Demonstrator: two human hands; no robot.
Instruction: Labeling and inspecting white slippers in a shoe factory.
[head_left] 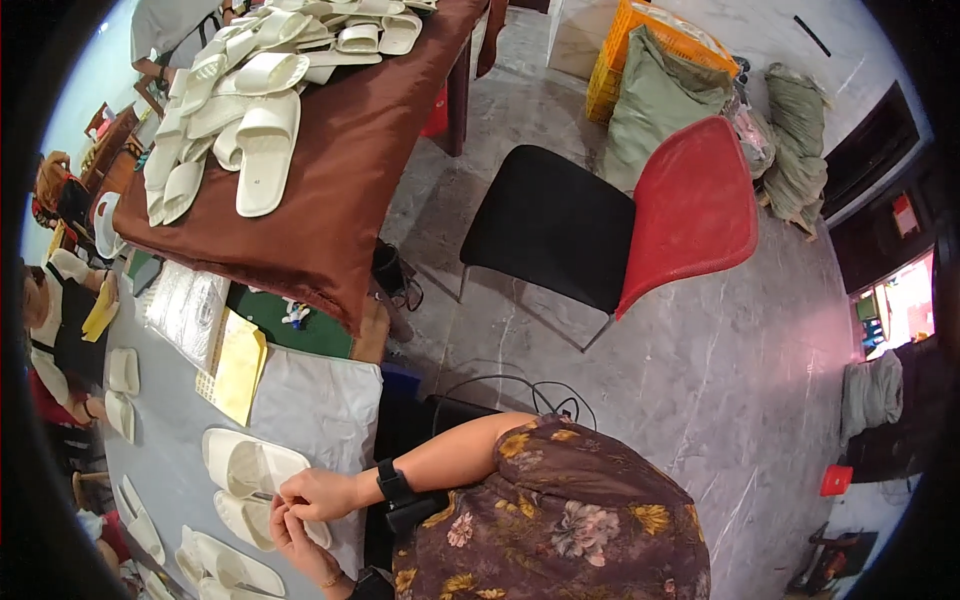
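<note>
My right hand (322,494), with a black band on its wrist, is closed in a pinch over the near edge of a pair of cream slippers (250,462). Just below it, my left hand (303,548) brings its fingertips up against the right ones. Whatever lies between the fingers is too small to make out. A second cream slipper (240,515) is partly hidden behind the hands. Another pair of cream slippers (225,565) lies below on the grey table (165,400).
A brown-covered table (330,200) carries a heap of cream slippers (265,130). Yellow paper (243,365) and clear plastic wrap (185,310) lie near it. A red-and-black chair (560,225) stands on the floor, with sacks (665,95) behind. Other people work at the left.
</note>
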